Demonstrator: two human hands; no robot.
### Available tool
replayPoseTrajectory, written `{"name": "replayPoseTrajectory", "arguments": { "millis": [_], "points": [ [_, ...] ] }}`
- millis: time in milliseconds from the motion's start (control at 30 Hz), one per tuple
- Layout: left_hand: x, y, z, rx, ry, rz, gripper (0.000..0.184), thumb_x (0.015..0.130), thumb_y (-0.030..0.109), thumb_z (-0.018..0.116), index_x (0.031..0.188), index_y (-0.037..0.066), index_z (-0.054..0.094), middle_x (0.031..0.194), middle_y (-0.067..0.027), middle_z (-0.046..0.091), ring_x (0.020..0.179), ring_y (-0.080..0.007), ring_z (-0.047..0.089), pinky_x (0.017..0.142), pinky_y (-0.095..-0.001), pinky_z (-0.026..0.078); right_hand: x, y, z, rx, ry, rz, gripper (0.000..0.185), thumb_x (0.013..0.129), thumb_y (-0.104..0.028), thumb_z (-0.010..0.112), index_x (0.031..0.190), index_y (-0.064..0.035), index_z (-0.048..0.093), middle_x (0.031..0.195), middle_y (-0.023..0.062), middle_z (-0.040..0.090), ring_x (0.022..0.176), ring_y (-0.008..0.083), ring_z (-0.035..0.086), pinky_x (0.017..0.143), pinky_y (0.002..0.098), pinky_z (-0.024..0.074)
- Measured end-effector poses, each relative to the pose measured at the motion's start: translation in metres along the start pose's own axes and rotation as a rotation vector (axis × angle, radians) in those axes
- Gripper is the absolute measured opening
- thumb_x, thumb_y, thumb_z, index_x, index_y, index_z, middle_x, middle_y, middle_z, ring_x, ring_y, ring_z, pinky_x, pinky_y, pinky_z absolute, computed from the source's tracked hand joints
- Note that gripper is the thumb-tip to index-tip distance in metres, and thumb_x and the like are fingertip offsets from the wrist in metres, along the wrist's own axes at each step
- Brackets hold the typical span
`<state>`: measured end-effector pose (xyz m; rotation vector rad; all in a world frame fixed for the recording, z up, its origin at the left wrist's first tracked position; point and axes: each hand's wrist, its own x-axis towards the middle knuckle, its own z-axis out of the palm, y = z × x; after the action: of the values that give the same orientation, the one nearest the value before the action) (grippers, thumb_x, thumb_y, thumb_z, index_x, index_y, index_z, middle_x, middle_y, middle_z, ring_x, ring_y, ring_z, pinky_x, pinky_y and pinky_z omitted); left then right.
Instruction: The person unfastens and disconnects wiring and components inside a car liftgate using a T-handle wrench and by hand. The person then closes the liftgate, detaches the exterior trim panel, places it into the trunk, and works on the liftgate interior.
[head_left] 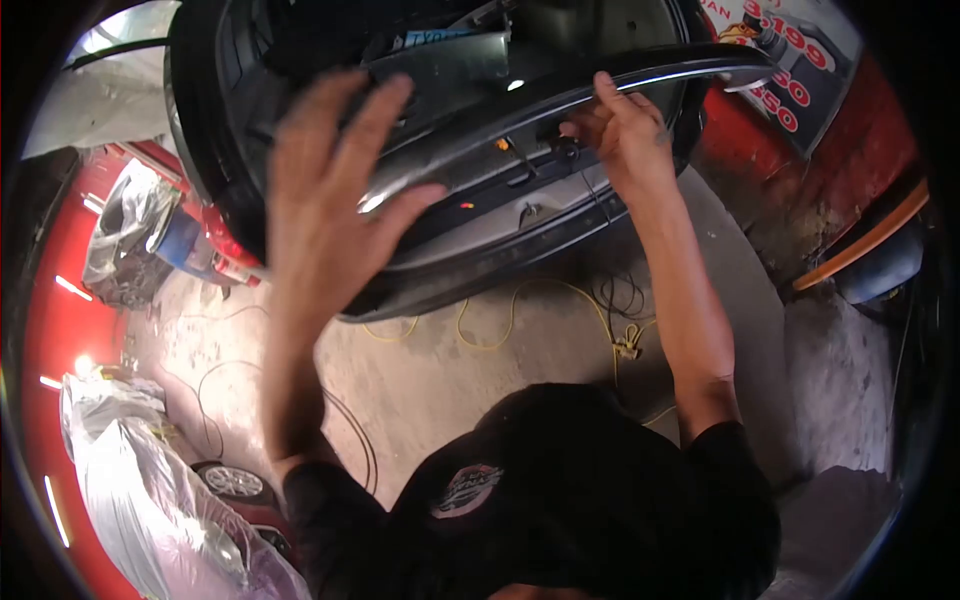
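A long, curved, glossy black car trim piece (pixel 560 100) lies slantwise across the open rear of a dark car (pixel 200 110). My right hand (pixel 625 135) grips its lower edge right of the middle, thumb on top and fingers curled beneath. Toward the other end, my left hand (pixel 325 190) is raised with fingers apart, blurred by motion. Its thumb shows in front of the trim piece; whether it touches I cannot tell. Under the trim piece, a small orange spot (pixel 502 144) and a thin dark cable (pixel 590 185) show. A metal latch (pixel 530 212) sits on the car's rear sill.
Yellow cord (pixel 512 310) and dark cables (pixel 622 295) lie on the concrete floor (pixel 430 380). Plastic-wrapped items (pixel 150 500) and a wheel (pixel 235 482) stand at lower left. On the right are a price sign (pixel 790 70), a red wall and an orange-rimmed round object (pixel 865 240).
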<state>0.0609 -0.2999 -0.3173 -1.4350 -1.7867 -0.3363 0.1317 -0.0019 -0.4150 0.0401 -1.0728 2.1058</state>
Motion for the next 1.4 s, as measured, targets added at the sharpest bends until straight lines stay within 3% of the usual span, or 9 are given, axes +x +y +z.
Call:
{"name": "replayPoseTrajectory", "arguments": {
  "millis": [267,433,600,700,800,1033,1300,1333,1400],
  "points": [
    [-0.025,-0.048,0.151,-0.465,-0.309,-0.482,0.063,0.093,0.018,0.072,0.149,0.008,0.048,0.137,-0.0245,0.059,0.122,-0.0428,0.061,0.101,-0.0433,0.049,0.094,0.053,0.004,-0.014,-0.207,0.283,0.02,0.096,-0.015,0.07,0.103,0.0028,0.063,0.098,0.0189,0.073,0.087,0.0306,0.075,0.075,0.0415,0.0647],
    [-0.041,-0.077,0.214,-0.865,-0.224,-0.682,0.058,0.095,0.012,0.07,0.146,-0.002,0.049,0.105,-0.0047,0.066,0.099,-0.0123,0.059,0.089,-0.0268,0.047,0.148,0.067,-0.065,-0.269,-0.31,0.004,0.042,0.101,-0.026,0.064,0.131,0.003,0.062,0.115,0.0175,0.072,0.109,0.0297,0.071,0.092,0.0387,0.0569],
    [-0.036,-0.074,0.262,-1.211,-0.181,-0.977,0.046,0.096,0.017,0.067,0.139,0.003,0.057,0.1,-0.0031,0.065,0.085,-0.0085,0.059,0.075,-0.0237,0.048,0.117,0.145,-0.115,-0.902,-0.476,0.126,0.07,0.094,-0.039,0.075,0.146,-0.0002,0.05,0.113,0.0093,0.069,0.104,0.019,0.065,0.094,0.0368,0.0515],
    [-0.025,-0.082,0.293,-1.446,-0.165,-1.219,0.031,0.098,0.015,0.059,0.127,0.005,0.056,0.099,-0.0097,0.068,0.07,-0.017,0.064,0.061,-0.0294,0.052,0.09,0.177,-0.12,-0.421,-0.543,0.492,0.052,0.091,-0.026,0.076,0.132,0.0009,0.059,0.1,0.0119,0.074,0.087,0.0184,0.069,0.081,0.0337,0.0524],
    [0.005,-0.086,0.301,-1.624,-0.045,-1.509,0.03,0.098,0.017,0.055,0.126,0.005,0.052,0.098,-0.0115,0.066,0.069,-0.0184,0.062,0.059,-0.0314,0.051,0.077,0.217,-0.184,-0.883,-0.522,0.547,0.029,0.088,-0.022,0.074,0.105,0.001,0.07,0.08,0.0138,0.071,0.075,0.0206,0.069,0.072,0.0361,0.0512],
    [-0.02,-0.171,0.418,-2.045,0.093,-1.457,0.031,0.095,0.025,0.05,0.112,0.0,0.052,0.1,-0.0116,0.06,0.071,-0.02,0.053,0.061,-0.0351,0.044,0.104,0.244,-0.32,-1.028,-0.186,0.504,0.022,0.092,-0.018,0.068,0.088,0.0037,0.07,0.073,0.0102,0.07,0.071,0.0156,0.067,0.064,0.0324,0.0508],
    [0.022,-0.232,0.556,-2.221,0.152,-1.61,0.032,0.1,0.03,0.05,0.112,0.001,0.056,0.098,-0.0139,0.064,0.076,-0.026,0.064,0.069,-0.0406,0.056,0.405,0.277,-0.204,-0.902,-0.082,0.032,0.023,0.099,-0.022,0.066,0.093,0.0001,0.069,0.077,0.006,0.068,0.065,0.0093,0.06,0.058,0.0258,0.0481],
    [0.031,-0.245,0.585,-2.232,0.158,-1.609,0.032,0.1,0.03,0.05,0.112,0.001,0.056,0.098,-0.0138,0.064,0.076,-0.026,0.064,0.069,-0.0406,0.056,0.478,0.305,-0.219,-0.285,-0.089,0.227,0.025,0.1,-0.025,0.067,0.101,-0.001,0.069,0.085,0.006,0.069,0.073,0.0092,0.061,0.065,0.0272,0.0492],
    [0.056,-0.276,0.654,-2.298,0.258,-1.058,0.03,0.101,0.028,0.049,0.115,0.002,0.054,0.1,-0.0138,0.064,0.079,-0.0283,0.065,0.07,-0.0446,0.057,0.528,0.258,-0.066,-1.293,-0.216,-0.012,0.04,0.101,-0.022,0.067,0.13,0.0034,0.058,0.113,0.0128,0.071,0.1,0.0201,0.068,0.084,0.0378,0.0523]
  ]
}}
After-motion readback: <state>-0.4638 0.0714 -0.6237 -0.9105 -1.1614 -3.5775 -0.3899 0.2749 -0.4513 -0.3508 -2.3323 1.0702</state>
